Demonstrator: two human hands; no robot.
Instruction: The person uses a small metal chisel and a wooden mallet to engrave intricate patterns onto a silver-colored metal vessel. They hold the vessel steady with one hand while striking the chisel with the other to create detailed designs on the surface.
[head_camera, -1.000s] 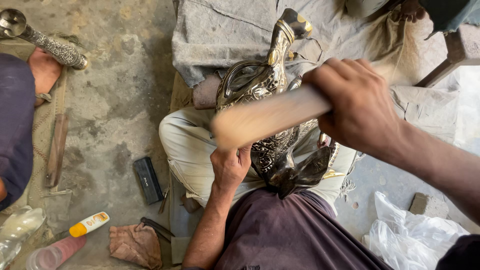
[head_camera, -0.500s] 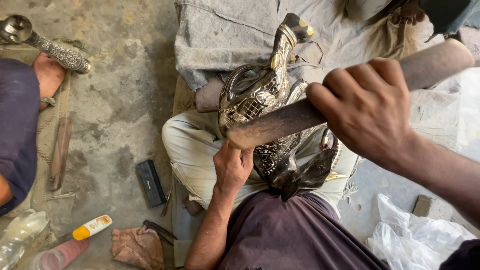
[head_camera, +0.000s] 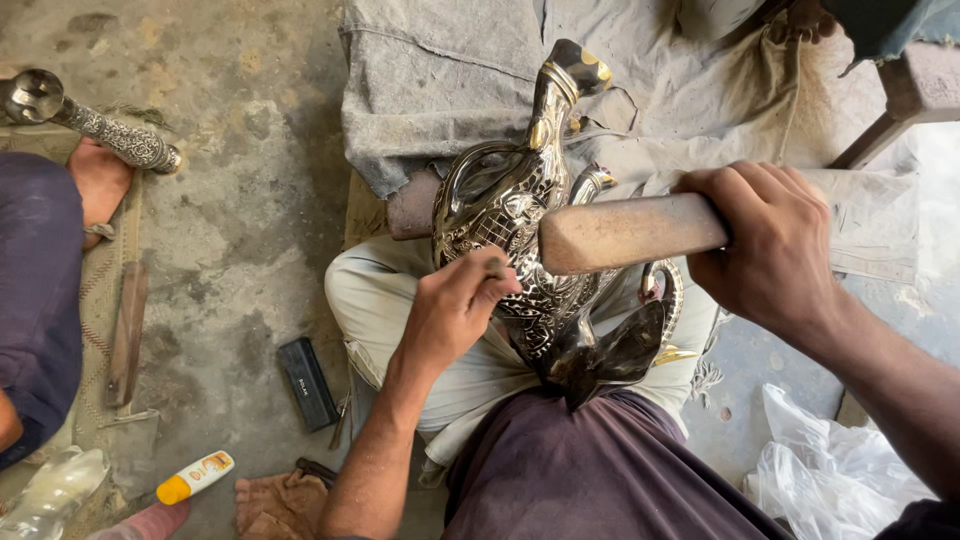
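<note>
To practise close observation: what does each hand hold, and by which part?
Right hand grips a wooden mallet by one end; left hand pinches a small tool against the ornate metal bird.

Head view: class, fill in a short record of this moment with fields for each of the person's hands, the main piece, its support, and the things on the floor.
left hand: pinches a small tool against the bird's side
right hand: gripping a wooden mallet, its blunt end close to the tool
main piece: engraved metal bird figure, black and silver with gold touches
support: lies across the person's lap, its head end over a grey cloth
floor: black box, yellow-capped tube, white plastic bag
another person: foot at the left edge
</note>
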